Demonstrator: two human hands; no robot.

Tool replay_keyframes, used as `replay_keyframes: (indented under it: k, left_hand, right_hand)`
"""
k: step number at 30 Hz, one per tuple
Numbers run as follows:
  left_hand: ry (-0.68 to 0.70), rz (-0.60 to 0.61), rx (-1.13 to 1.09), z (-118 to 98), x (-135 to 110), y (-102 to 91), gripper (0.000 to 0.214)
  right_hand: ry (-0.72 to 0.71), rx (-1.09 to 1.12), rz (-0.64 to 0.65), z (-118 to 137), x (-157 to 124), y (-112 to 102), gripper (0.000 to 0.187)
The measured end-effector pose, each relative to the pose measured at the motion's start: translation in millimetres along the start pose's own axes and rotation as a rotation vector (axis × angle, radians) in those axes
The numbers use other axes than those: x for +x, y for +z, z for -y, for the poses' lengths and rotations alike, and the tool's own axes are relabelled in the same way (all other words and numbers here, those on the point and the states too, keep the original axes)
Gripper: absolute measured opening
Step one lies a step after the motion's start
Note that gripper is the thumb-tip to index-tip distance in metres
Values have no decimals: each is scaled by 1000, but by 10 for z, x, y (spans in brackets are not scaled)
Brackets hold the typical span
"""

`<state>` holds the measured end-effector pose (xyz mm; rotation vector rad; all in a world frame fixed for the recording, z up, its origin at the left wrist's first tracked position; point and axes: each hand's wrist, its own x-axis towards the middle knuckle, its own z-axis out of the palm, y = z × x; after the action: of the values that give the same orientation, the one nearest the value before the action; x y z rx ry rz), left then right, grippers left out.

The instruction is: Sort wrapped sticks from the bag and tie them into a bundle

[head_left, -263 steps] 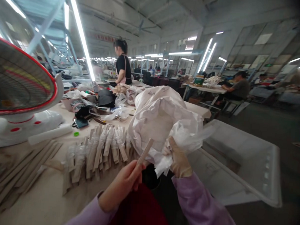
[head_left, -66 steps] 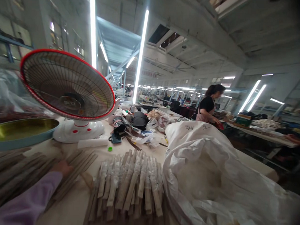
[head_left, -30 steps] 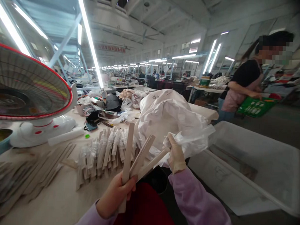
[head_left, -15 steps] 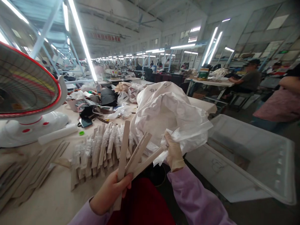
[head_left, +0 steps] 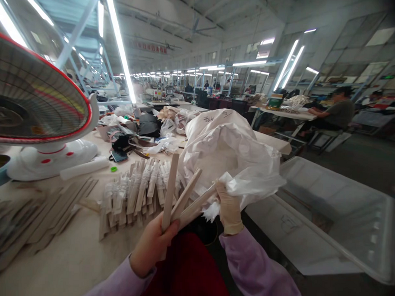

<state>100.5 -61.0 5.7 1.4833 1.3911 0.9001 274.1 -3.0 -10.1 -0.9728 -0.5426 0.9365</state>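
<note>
My left hand (head_left: 155, 243), bare, is closed round several flat beige strips (head_left: 171, 186) that fan upward out of the fist. One more strip (head_left: 197, 205) of the fan slants right to my right hand (head_left: 230, 213), which wears a pale glove and pinches its far end. White plastic film (head_left: 211, 211) hangs by the gloved fingers; whether they grip it too I cannot tell. Just behind lies a large white sack (head_left: 214, 135) with its mouth open toward me. Wrapped bundles of similar strips (head_left: 140, 189) stand in a row left of the sack.
Loose strips (head_left: 49, 216) lie spread on the table (head_left: 80, 252) at left. A red-rimmed fan (head_left: 40, 95) stands behind them, beside a white roll (head_left: 83, 167). Mixed scraps (head_left: 149, 125) cover the far side. A big white bin (head_left: 343, 231) is at right; a seated person (head_left: 339, 110) is beyond.
The whole view has swung slightly left. Both hands keep their holds, and the fanned strips stay between them. The standing person at the right edge has left the view.
</note>
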Motion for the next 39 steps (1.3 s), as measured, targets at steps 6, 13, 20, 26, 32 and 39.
replay_keyframes:
  k: [6,13,20,26,32,39]
  left_hand:
    - [68,-110,-41,64,51,96,22]
    - [85,-176,80,147,32,47,21]
    - [86,-178,83,145,-35,-27,21]
    - [62,-271,-18,160,-124,-147,20]
    - [12,-705,-110,294,-70,-1188,22]
    - [-249,-737,-507,647,495,-1579,25]
  right_hand:
    - [250,-56,265,-141,-459,75,31]
    - [393,184,98,3,-381,169,36]
    - [382,246,162,-38,-462,177,42]
    - [580,209,246,-184,-579,276,29]
    - [472,204,290,-72,-282,46,29]
    - [556,126,490,-308,-348,95,34]
